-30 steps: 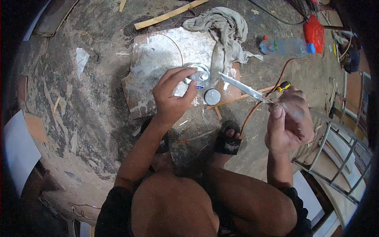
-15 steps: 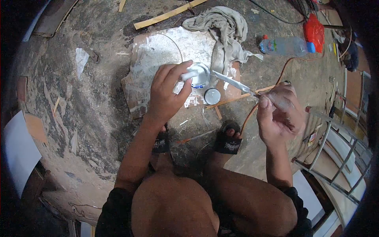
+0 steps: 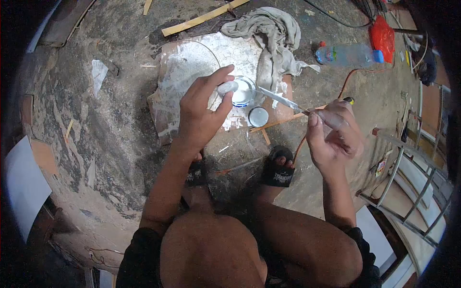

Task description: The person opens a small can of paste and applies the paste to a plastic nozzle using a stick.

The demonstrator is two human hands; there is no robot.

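My left hand [image 3: 201, 108] pinches a small whitish tube-like object [image 3: 226, 88] between thumb and fingers, just left of an open can of white paste [image 3: 242, 92]. Its exact kind is not clear. In my right hand [image 3: 338, 132] is a putty knife [image 3: 283, 102], its handle gripped by the fingers. The blade carries white residue and points left, with its tip beside the can's right rim. A round lid [image 3: 258, 116] lies just below the can. Both stand on a white-smeared board [image 3: 192, 62] on the floor.
A crumpled grey cloth [image 3: 276, 36] lies on the board's far right corner. Beyond it are a plastic water bottle [image 3: 345, 55] and a red bag [image 3: 382, 38]. Wood strips [image 3: 206, 18] lie at the back. A metal frame [image 3: 408, 192] stands at right.
The whitish object has turned in my left fingers, its long side now less visible. My right hand has shifted slightly left with the putty knife.
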